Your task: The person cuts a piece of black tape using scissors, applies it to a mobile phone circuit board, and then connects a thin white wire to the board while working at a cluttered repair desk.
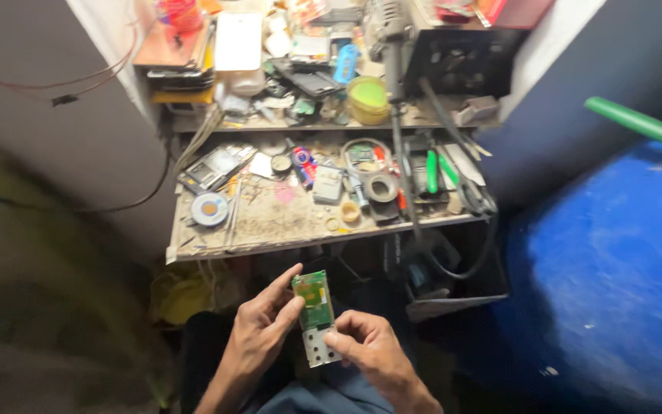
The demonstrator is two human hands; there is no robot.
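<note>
Below the cluttered workbench (270,222), my left hand (258,333) and right hand (369,353) both pinch what looks like a green circuit board (316,316).

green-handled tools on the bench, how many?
2: green-handled tools lie side by side at the lower shelf's right end. Clutter may hide more.
</note>
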